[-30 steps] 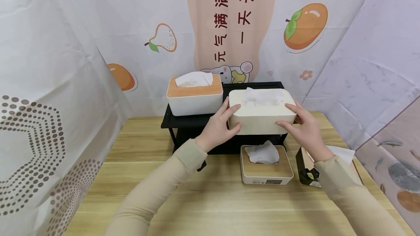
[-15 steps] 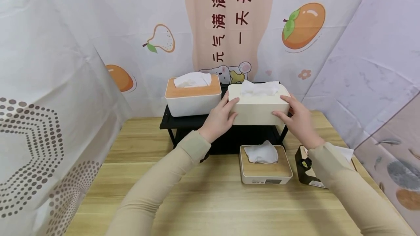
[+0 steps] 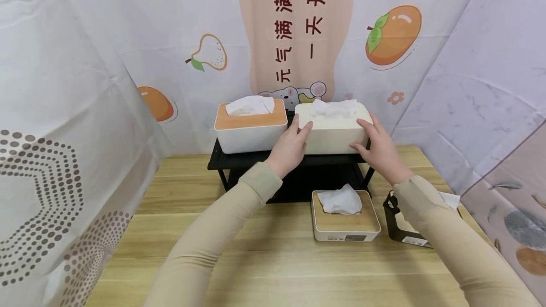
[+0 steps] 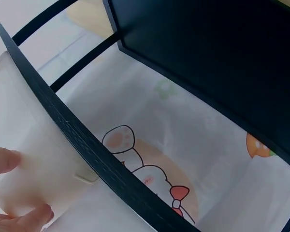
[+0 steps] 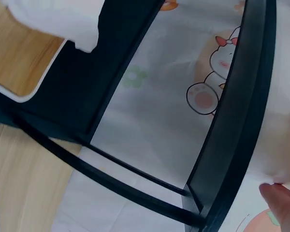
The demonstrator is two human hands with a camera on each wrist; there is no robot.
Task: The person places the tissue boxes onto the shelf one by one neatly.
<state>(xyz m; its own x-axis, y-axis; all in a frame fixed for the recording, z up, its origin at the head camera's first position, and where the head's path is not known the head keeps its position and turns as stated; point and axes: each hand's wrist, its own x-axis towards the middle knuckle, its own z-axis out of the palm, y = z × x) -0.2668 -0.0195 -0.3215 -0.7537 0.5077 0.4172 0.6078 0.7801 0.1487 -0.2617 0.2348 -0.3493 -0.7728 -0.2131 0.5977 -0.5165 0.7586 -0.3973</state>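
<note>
Left hand (image 3: 289,149) and right hand (image 3: 379,151) both gripping a cream rectangular plastic-looking box (image 3: 334,141), white paper tissue (image 3: 334,109) poking out; dark-red lettering (image 3: 283,1) says 元气满满.

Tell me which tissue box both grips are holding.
The all-cream, rounded rectangular tissue box, between left grip and right grip. The white rectangular box at left and low white box have wood-look tops; the black-sided box, far right, is unheld.
</note>
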